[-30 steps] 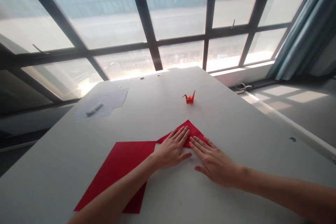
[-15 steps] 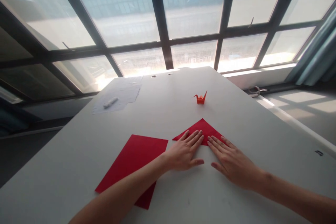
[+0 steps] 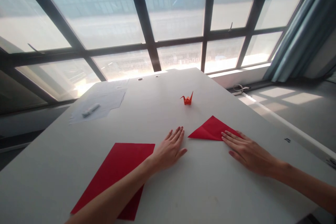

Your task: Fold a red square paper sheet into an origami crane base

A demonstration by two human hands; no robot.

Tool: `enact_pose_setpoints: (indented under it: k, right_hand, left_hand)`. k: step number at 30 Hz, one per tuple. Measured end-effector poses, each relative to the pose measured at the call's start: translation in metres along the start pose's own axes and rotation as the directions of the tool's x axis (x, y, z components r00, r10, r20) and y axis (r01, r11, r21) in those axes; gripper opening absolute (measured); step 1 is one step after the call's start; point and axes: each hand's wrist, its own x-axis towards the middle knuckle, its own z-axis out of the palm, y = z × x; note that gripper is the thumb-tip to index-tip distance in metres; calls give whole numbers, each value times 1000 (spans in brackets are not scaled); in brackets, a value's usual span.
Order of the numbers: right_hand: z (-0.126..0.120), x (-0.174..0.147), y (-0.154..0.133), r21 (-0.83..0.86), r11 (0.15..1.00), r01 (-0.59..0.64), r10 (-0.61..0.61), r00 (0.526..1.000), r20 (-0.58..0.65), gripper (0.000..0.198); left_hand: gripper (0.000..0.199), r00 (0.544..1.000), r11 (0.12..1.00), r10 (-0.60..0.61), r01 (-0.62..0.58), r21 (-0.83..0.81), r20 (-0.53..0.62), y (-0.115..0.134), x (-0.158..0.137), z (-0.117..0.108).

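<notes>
A red sheet of paper folded into a triangle [image 3: 211, 128] lies on the white table, its peak pointing away from me. My right hand [image 3: 245, 150] rests with flat, outstretched fingers on the triangle's right part and covers that corner. Left of the triangle, apart from it, my left hand [image 3: 170, 148] is low over the tabletop with its fingers stretched out and nothing in them. Beneath my left forearm is a larger red sheet [image 3: 112, 171], partly hidden by the arm. Beyond the triangle stands a small orange-red paper crane [image 3: 187, 99].
White papers [image 3: 105, 103] lie at the table's far left, with a white rolled or wrapped item [image 3: 91, 110] on top. A small dark mark or object [image 3: 287, 140] shows near the right edge. Windows rise behind the table [image 3: 162, 108], and a blue-grey curtain [image 3: 291, 31] hangs at the right.
My left hand has come off the folded triangle and moved left. The triangle has shifted right under my right hand and turned slightly. My view has swung to the right.
</notes>
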Motion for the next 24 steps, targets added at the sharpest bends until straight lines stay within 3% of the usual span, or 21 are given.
enact_pose_setpoints:
  k: [3,6,10,15,24]
  right_hand:
    - [1,19,-18,7,1000,0,0,1000,-3,50]
    - [5,50,-50,39,999,7,-6,999,-32,50]
    - [15,83,-83,78,997,-18,25,995,-93,55]
    - [18,88,-89,68,996,-50,59,987,-146,53]
    - [8,92,-93,-44,998,36,-44,984,-175,51]
  left_hand:
    - [67,995,1000,6,-6,-1,-97,12,6,-5]
    - [68,995,996,83,-84,-22,-58,24,8,-6]
    - [73,999,998,52,-51,-41,16,25,7,3]
    - [73,999,999,32,-31,-32,6,21,5,8]
    - [70,1000,1000,20,-21,-9,-9,26,5,5]
